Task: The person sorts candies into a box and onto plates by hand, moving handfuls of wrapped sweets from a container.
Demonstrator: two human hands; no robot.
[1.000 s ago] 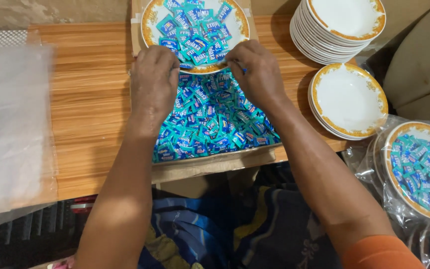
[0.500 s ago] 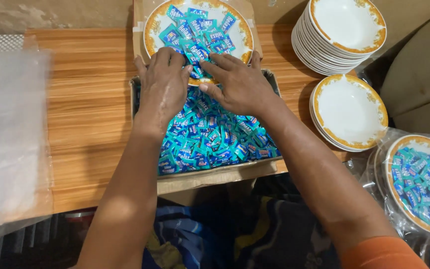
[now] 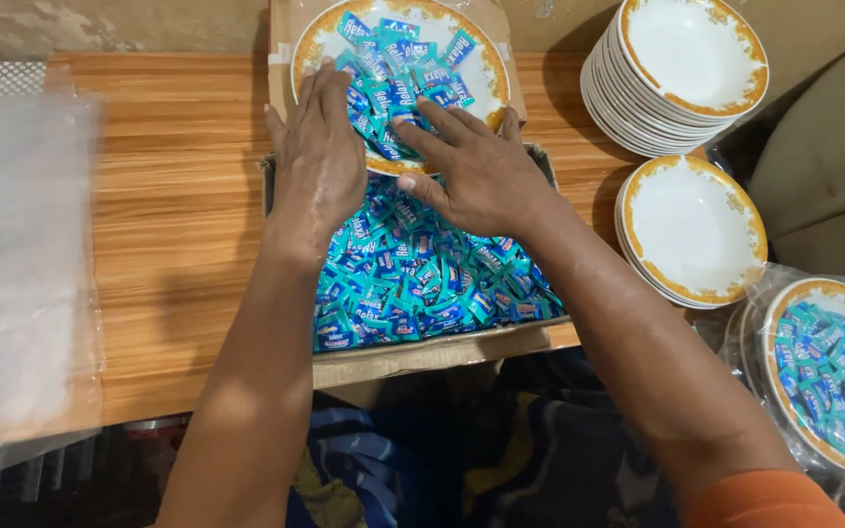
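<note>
Over the near rim of a gold-edged plate (image 3: 476,68), both hands lie flat with fingers spread, gripping nothing. Left hand (image 3: 320,161) rests palm down across the plate's left side, its fingertips on the heap of small blue and teal wrapped candies (image 3: 403,59) piled in the plate. Right hand (image 3: 476,171) lies just beside it, its fingers pointing left onto the same heap, the thumb side toward the plate's far edge. The two hands are near each other but do not touch.

Below the hands, the plate's near edge overhangs a shallow cardboard box (image 3: 422,357) packed with the same kind of candies (image 3: 422,284); both wrists cross above that box. The box sits on a wooden bench (image 3: 178,215), its near side hanging past the bench's front edge.

Left of the box, a sheet of clear plastic (image 3: 17,264) covers the bench's end. To the right stands a tall stack of empty white plates (image 3: 682,68) with gold rims, and nearer, a lower stack (image 3: 691,230). Further right, a candy-filled plate wrapped in clear plastic (image 3: 823,372) lies beside the lower stack.
</note>
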